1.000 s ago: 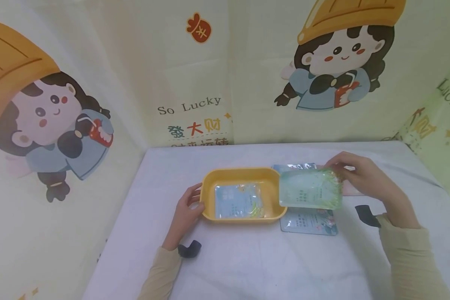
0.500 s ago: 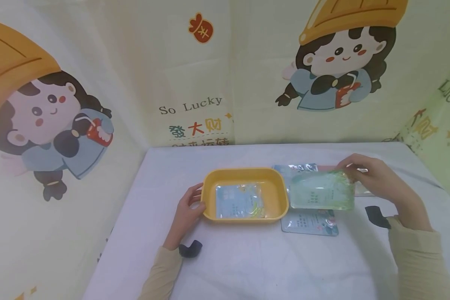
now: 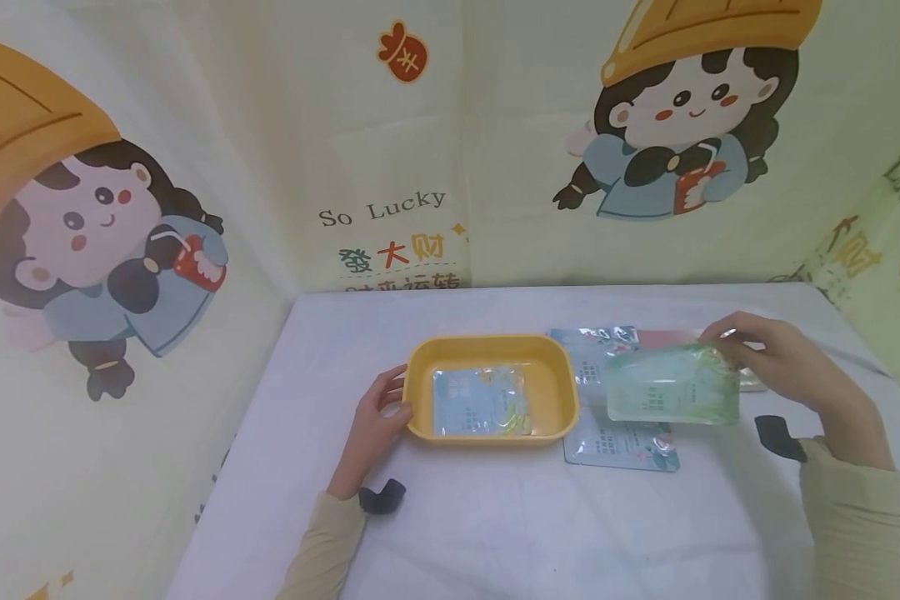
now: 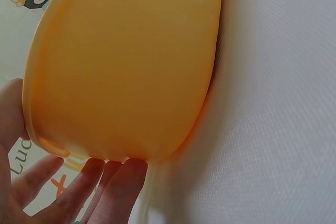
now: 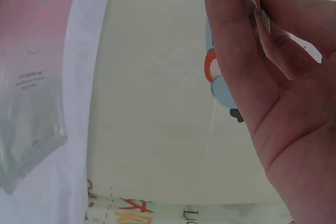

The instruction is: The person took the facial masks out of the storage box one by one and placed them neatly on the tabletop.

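My left hand (image 3: 375, 433) grips the left end of a yellow tray (image 3: 549, 408). In the left wrist view its fingertips touch the end wall of the tray, with the thumb by the rim. A light-blue sachet (image 3: 476, 402) lies flat inside the tray. My right hand (image 3: 802, 371) pinches a green sachet (image 3: 671, 387) by its far right corner, holding it above the table right of the tray. Partly hidden beneath it lie a blue flowered sachet (image 3: 622, 450) in front and another blue sachet (image 3: 592, 337) behind.
A pink-and-clear sachet (image 5: 37, 51) lies at the back right, mostly covered in the head view by the green one. White cloth (image 3: 540, 525) covers the table. Printed cartoon curtains (image 3: 510, 167) stand behind and on both sides.
My right hand has moved to the right with the green sachet, away from the tray's right rim, uncovering more of the blue sachets. The left hand and the tray stay in place.
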A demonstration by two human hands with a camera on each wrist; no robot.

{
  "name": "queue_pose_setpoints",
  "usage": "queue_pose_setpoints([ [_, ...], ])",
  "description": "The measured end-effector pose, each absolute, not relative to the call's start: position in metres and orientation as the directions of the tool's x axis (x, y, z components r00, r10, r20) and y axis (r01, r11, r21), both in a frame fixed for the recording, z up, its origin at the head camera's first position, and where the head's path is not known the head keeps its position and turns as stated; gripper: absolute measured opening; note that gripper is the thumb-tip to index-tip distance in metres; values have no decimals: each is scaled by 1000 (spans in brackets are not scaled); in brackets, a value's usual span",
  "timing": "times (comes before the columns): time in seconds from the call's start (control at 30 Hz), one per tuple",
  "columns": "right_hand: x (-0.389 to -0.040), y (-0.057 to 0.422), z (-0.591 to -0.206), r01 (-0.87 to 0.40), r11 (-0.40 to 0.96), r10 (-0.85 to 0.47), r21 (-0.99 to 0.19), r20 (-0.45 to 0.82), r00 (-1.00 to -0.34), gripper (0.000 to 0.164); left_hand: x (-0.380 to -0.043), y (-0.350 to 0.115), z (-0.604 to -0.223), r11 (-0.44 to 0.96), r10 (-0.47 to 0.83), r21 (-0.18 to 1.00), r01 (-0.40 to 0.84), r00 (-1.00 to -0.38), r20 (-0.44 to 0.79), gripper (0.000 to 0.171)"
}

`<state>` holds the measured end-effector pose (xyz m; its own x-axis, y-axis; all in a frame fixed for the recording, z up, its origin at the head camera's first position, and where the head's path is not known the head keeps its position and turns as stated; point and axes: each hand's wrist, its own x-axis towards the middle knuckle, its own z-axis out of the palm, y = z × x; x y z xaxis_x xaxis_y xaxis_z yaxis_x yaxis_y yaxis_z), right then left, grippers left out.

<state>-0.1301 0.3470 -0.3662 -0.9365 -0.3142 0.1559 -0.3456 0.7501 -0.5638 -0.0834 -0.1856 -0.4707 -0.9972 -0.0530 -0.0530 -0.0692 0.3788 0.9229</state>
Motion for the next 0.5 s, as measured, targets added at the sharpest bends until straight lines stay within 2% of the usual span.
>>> queue_pose_setpoints([
  [0.2,-127,353,-368,-306,780,-297,-547,107,-949,21,-83,-185,-470,385,-61,919,-79,-996,-60,61],
  [0.5,-125,365,-380,-322,774,-296,-545,137,-945,21,-82,-184,-468,376,-63,922,-86,-996,-67,60],
])
